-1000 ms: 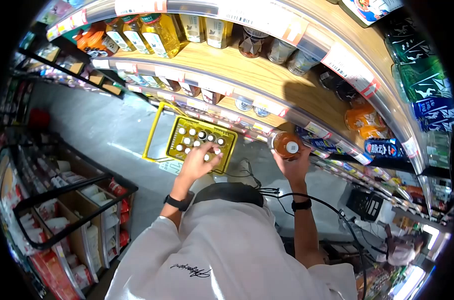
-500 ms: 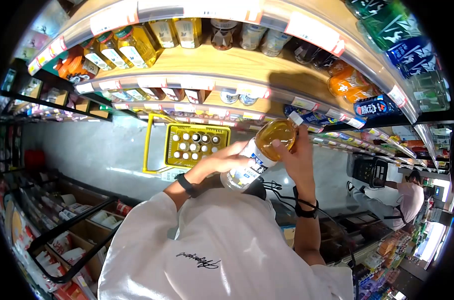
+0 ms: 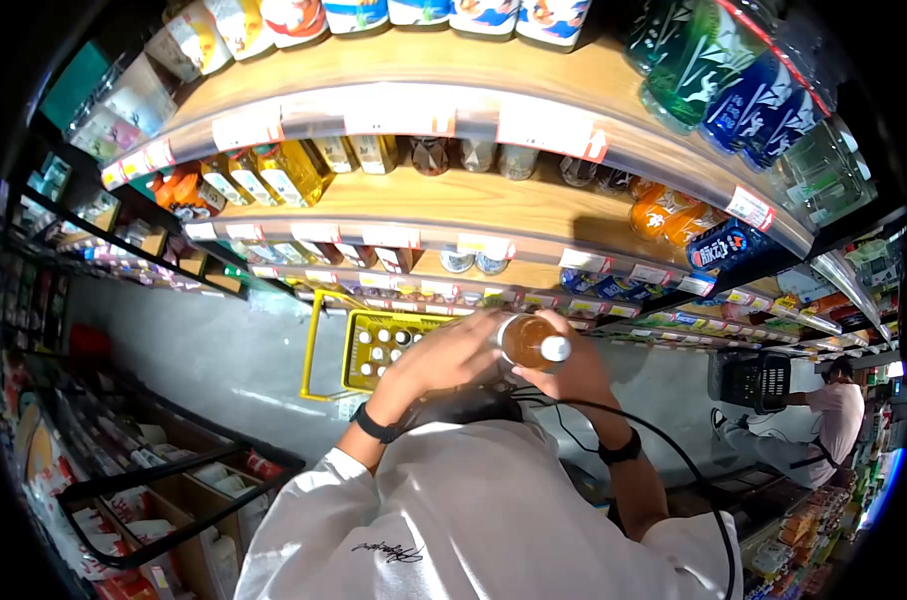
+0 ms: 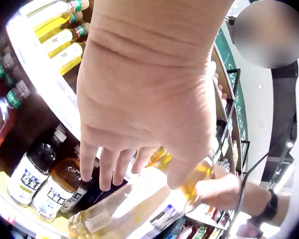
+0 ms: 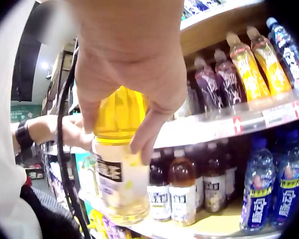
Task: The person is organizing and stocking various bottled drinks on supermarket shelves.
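In front of the person's chest, the right hand (image 3: pixel 574 375) grips a clear plastic bottle of amber drink (image 3: pixel 526 342) with a white cap. In the right wrist view, the right hand (image 5: pixel 129 59) has its fingers and thumb round the upper part of the bottle (image 5: pixel 122 179), above a white label with dark characters. The left hand (image 3: pixel 449 355) is right beside the bottle, partly covering the basket below. In the left wrist view the fingers of the left hand (image 4: pixel 144 99) extend loosely and its thumb overlaps the bottle (image 4: pixel 134 209).
A yellow basket (image 3: pixel 348 362) with several capped bottles (image 3: pixel 379 354) stands on the floor below the hands. Drink shelves (image 3: pixel 434 215) curve across the front. A black cable (image 3: pixel 664 440) hangs by the right arm. Another person (image 3: pixel 834 425) crouches at the right beside a black basket (image 3: pixel 764 382).
At first the left hand was over the basket and the right held the bottle apart. Both came together at the bottle. Since then it has turned cap toward the head camera, which has shifted.
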The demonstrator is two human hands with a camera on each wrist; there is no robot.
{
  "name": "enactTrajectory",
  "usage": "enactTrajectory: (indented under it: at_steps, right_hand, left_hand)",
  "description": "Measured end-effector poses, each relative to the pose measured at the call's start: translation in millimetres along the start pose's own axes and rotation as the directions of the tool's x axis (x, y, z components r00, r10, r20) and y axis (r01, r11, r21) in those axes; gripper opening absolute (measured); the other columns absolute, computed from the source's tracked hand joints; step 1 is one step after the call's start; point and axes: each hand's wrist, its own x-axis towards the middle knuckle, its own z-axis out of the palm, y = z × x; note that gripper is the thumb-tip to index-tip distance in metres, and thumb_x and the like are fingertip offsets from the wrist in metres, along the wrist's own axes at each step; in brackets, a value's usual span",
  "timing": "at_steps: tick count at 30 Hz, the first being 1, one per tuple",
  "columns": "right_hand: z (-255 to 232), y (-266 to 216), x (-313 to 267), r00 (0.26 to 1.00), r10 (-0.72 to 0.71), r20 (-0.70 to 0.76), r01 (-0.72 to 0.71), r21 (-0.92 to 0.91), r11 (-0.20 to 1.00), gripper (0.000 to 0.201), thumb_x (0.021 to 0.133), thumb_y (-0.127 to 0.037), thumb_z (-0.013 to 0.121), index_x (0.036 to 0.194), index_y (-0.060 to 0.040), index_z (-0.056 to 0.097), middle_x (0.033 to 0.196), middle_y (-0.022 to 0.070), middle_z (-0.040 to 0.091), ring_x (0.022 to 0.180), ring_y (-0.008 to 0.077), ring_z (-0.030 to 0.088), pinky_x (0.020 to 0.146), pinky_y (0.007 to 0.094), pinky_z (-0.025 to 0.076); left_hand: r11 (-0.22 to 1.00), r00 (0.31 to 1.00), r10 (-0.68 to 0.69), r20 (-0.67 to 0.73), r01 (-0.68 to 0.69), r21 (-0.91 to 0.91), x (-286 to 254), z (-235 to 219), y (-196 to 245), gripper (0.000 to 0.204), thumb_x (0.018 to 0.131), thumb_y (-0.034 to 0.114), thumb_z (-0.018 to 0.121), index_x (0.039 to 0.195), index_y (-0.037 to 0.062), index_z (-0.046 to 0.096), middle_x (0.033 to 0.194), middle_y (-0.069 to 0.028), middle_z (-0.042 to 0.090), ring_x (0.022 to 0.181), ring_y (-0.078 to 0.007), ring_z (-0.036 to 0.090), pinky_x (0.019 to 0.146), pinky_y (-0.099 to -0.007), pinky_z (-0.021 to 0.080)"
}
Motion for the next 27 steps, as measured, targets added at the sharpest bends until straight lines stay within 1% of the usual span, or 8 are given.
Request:
enactTrajectory:
  at_steps: [4, 9, 11, 18, 21, 23, 25, 27]
  right_hand:
    - [27, 57, 22, 0.995, -0.075, -0.059, 0.063, -0.187, 0.98, 0.081, 0.077, -0.021, 0.089, 0.148, -0.0183, 0.049, 0.144, 0.0139, 0.059, 0.115, 0.042, 0.066, 0.088, 0.0484, 0.06]
    - [51, 109, 51, 0.967, -0.047, -0.252, 0.015, -0.127, 0.992, 0.079, 0.074, -0.014, 0.091, 0.144, -0.0143, 0.054, 0.143, 0.019, 0.06, 0.113, 0.0462, 0.065, 0.09, 0.0484, 0.059]
    - [60, 133, 71, 0.942, -0.1, -0.319, 0.042, -0.183, 0.982, 0.074, 0.075, -0.009, 0.086, 0.143, -0.0128, 0.055, 0.141, 0.0204, 0.06, 0.112, 0.0488, 0.063, 0.089, 0.0515, 0.058]
    - [63, 172, 105, 0.968, 0.109, -0.227, -0.158, -0.21, 0.965, 0.054, 0.08, -0.031, 0.085, 0.122, -0.0043, 0.065, 0.107, 0.0268, 0.072, 0.098, 0.0498, 0.067, 0.082, 0.0549, 0.056]
    - [68, 186, 123, 0.96, 0.078, -0.27, -0.146, -0.239, 0.96, 0.059, 0.08, -0.042, 0.087, 0.12, -0.0029, 0.068, 0.102, 0.0263, 0.073, 0.093, 0.0493, 0.069, 0.082, 0.0532, 0.057]
    - [79, 222, 142, 0.912, -0.09, -0.399, -0.049, -0.325, 0.945, 0.06, 0.08, -0.046, 0.086, 0.118, -0.0033, 0.07, 0.108, 0.0266, 0.073, 0.097, 0.0462, 0.07, 0.087, 0.0516, 0.056]
    - [53, 186, 142, 0.916, 0.393, -0.082, -0.402, -0.206, 0.892, 0.065, 0.08, -0.05, 0.084, 0.127, -0.0083, 0.07, 0.128, 0.021, 0.07, 0.12, 0.042, 0.065, 0.098, 0.0473, 0.052]
    - [44, 176, 150, 0.915, 0.399, -0.056, -0.398, -0.28, 0.873, 0.069, 0.081, -0.054, 0.081, 0.132, -0.0087, 0.068, 0.132, 0.019, 0.069, 0.123, 0.0398, 0.064, 0.101, 0.0473, 0.052]
  left_hand:
    - [0.977, 0.978, -0.168, -0.125, 0.149, -0.151, -16, -27, 12, 0.047, 0.105, 0.032, 0.061, 0.141, 0.0024, 0.057, 0.14, -0.0243, 0.062, 0.126, -0.0421, 0.061, 0.106, -0.0453, 0.05]
    - [0.867, 0.871, -0.475, -0.122, 0.44, -0.236, -51, -48, 18, 0.043, 0.104, 0.029, 0.063, 0.137, 0.0006, 0.06, 0.118, -0.0217, 0.074, 0.108, -0.0391, 0.072, 0.092, -0.0432, 0.055]
    - [0.936, 0.91, -0.345, -0.23, 0.318, -0.149, -77, -40, -13, 0.042, 0.104, 0.029, 0.064, 0.135, -0.0004, 0.061, 0.116, -0.0214, 0.074, 0.108, -0.0351, 0.073, 0.091, -0.0417, 0.055]
    - [0.826, 0.819, -0.544, -0.181, 0.485, -0.286, -112, -24, -27, 0.04, 0.106, 0.028, 0.063, 0.134, 0.0004, 0.06, 0.12, -0.0195, 0.074, 0.108, -0.0322, 0.073, 0.092, -0.0399, 0.056]
    - [0.77, 0.761, -0.623, -0.18, 0.557, -0.312, -108, -27, -23, 0.042, 0.105, 0.029, 0.066, 0.13, -0.0036, 0.062, 0.117, -0.0196, 0.075, 0.107, -0.0303, 0.073, 0.093, -0.0399, 0.057]
    - [0.857, 0.827, -0.51, -0.236, 0.463, -0.227, -107, -15, -45, 0.042, 0.105, 0.03, 0.066, 0.131, -0.003, 0.062, 0.115, -0.0186, 0.076, 0.103, -0.0293, 0.074, 0.088, -0.0394, 0.057]
    - [0.738, 0.753, -0.654, -0.069, 0.615, -0.277, -99, -22, -36, 0.043, 0.106, 0.032, 0.064, 0.132, -0.0015, 0.062, 0.113, -0.0173, 0.076, 0.103, -0.0275, 0.074, 0.087, -0.0384, 0.057]
    - [0.744, 0.764, -0.643, -0.053, 0.607, -0.279, -93, -21, -38, 0.044, 0.106, 0.034, 0.064, 0.132, -0.0019, 0.062, 0.116, -0.0184, 0.075, 0.107, -0.0285, 0.073, 0.091, -0.0389, 0.056]
